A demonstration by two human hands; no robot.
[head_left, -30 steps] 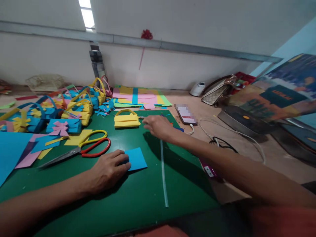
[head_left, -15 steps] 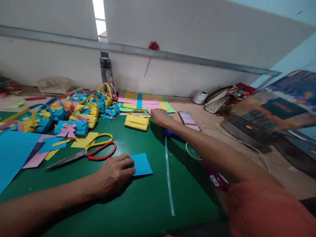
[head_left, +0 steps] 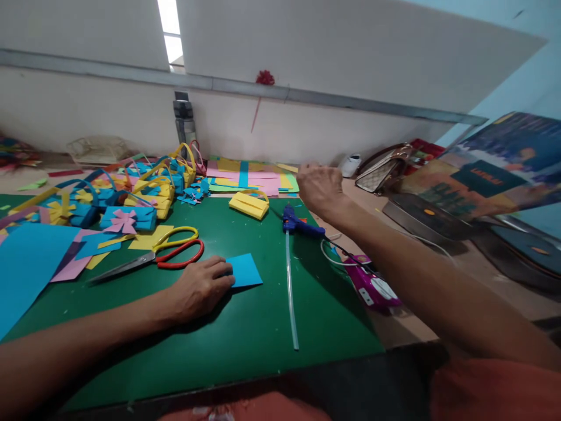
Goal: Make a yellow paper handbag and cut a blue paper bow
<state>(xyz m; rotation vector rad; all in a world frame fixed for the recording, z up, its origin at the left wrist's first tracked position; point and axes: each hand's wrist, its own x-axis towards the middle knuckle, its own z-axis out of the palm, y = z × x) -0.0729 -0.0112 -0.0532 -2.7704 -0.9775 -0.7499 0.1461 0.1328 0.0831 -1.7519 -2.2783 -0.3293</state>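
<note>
My left hand (head_left: 204, 286) rests on the green mat with its fingers curled over the edge of a folded blue paper (head_left: 246, 270). Raised above the far right of the mat, my right hand (head_left: 319, 187) has its fingers closed, and a thin yellow paper strip (head_left: 287, 167) sticks out at the fingertips. Below that hand lies a blue glue gun (head_left: 300, 223) with a long clear glue stick (head_left: 290, 292) pointing toward me. A small yellow paper bag (head_left: 249, 204) sits left of the glue gun. Yellow-and-red-handled scissors (head_left: 175, 248) lie beyond my left hand.
Several finished paper bags (head_left: 129, 219) with bows crowd the left, near a large blue sheet (head_left: 30, 263). Stacked coloured paper (head_left: 263, 175) lies at the back beside a bottle (head_left: 184, 120). A purple power strip (head_left: 368, 283) and cords lie right, near a handbag (head_left: 381, 169).
My right hand has lifted away from beside the yellow bag, up and to the right, with the strip now showing. The yellow bag has turned slightly. My left hand stays on the blue paper.
</note>
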